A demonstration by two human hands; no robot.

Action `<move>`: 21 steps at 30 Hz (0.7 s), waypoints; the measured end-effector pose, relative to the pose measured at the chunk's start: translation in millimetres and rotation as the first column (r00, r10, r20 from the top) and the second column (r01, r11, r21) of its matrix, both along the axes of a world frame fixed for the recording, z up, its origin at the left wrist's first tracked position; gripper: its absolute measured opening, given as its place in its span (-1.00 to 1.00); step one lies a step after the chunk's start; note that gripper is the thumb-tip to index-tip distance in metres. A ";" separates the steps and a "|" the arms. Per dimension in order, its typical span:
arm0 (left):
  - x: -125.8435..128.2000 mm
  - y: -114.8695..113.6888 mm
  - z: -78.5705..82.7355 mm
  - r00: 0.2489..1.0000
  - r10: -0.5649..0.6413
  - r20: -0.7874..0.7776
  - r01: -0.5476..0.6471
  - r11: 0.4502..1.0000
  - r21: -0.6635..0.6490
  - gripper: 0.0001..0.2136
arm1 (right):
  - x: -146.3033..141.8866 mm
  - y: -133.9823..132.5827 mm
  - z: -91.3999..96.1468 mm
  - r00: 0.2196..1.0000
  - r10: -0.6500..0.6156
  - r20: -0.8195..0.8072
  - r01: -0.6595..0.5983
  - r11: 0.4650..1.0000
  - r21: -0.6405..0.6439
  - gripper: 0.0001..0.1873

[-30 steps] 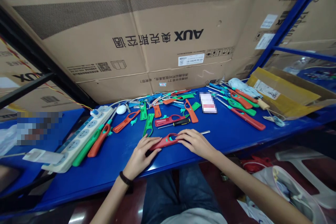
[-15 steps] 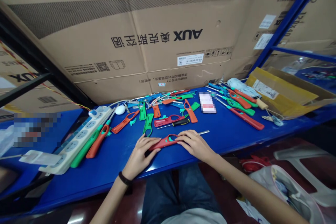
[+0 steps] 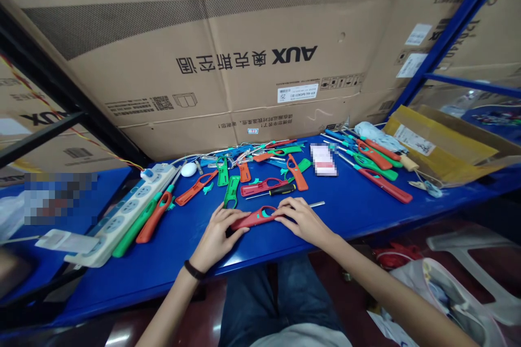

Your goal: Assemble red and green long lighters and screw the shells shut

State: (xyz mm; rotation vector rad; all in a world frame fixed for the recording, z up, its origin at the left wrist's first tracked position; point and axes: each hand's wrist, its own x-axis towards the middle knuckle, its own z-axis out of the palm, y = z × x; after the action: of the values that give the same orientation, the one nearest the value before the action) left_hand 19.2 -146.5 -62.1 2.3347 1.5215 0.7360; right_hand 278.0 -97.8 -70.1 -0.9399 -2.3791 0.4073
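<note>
A red long-nosed gas lighter (image 3: 256, 218) with a green trigger lies across the front of the blue table. My left hand (image 3: 220, 230) is closed around the end of its handle, thumb on the near side. At the trigger end, the fingers of my right hand (image 3: 303, 219) pinch the lighter, and its metal tube pokes out beyond them. Just behind are a screwdriver (image 3: 280, 190) with a black and yellow grip, a red handle shell (image 3: 262, 187), a green shell (image 3: 232, 190) and an orange shell (image 3: 298, 172).
A white power strip (image 3: 130, 206) stands at left, with green and orange lighters (image 3: 154, 217) against it. Several lighters (image 3: 385, 184) lie at right by a yellow-taped carton (image 3: 443, 146). Metal tubes and parts are heaped along the cardboard (image 3: 244, 21) at the back.
Both hands keep their hold on the red lighter with hardly any movement. The whole view has shifted slightly.
</note>
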 end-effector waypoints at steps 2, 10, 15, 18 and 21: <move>0.1 1.3 1.3 1.000 0.004 0.006 -0.004 1.000 -0.018 -0.70 | 0.8 1.8 0.8 1.000 -0.002 0.009 0.002 1.000 -0.025 -0.84; 0.8 10.7 9.9 0.998 -0.022 0.058 0.026 0.997 -0.071 -0.74 | 2.8 13.6 8.7 0.999 0.047 0.024 -0.043 0.985 -0.165 -0.85; -0.4 18.0 12.0 0.998 -0.029 0.047 0.033 0.996 -0.083 -0.76 | 1.7 29.8 16.2 0.989 0.146 0.023 -0.135 0.953 -0.271 -0.90; -2.1 20.4 10.0 0.999 -0.038 0.028 0.040 0.996 -0.079 -0.76 | 0.5 35.2 17.7 0.984 0.179 0.028 -0.163 0.941 -0.295 -0.91; -3.8 20.0 8.3 0.998 -0.064 0.004 0.065 0.997 -0.051 -0.76 | -0.1 34.0 18.3 0.982 0.186 0.043 -0.167 0.946 -0.279 -0.87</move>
State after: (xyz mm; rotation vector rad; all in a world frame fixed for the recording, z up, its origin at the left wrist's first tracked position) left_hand 15.4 -126.5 -53.7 2.3327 1.4396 0.6754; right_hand 277.9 -63.8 -51.8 -0.8720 -2.5225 0.8034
